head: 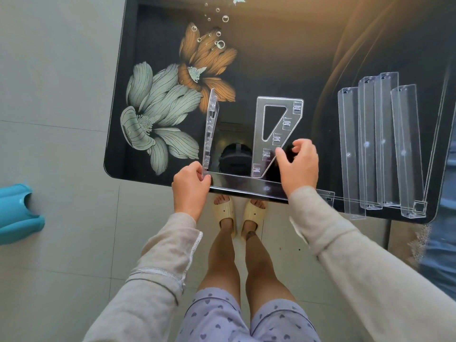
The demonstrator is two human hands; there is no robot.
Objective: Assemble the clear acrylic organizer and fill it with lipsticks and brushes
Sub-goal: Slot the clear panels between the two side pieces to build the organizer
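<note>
A clear acrylic side panel (210, 129) stands on edge near the table's front, joined at its near end to a long clear tray strip (246, 185) lying along the table edge. My left hand (191, 188) pinches that corner joint. A second clear side panel (276, 134), with a triangular cut-out and small slot tabs, lies flat on the table. My right hand (298, 166) rests with curled fingers at the flat panel's lower right edge, over the strip. No lipsticks or brushes are visible.
Several long clear acrylic trays (381, 144) lie side by side at the right of the black glass table (246, 70) with its flower print. A blue plastic object (17, 213) sits on the tiled floor at left. My feet stand below the table edge.
</note>
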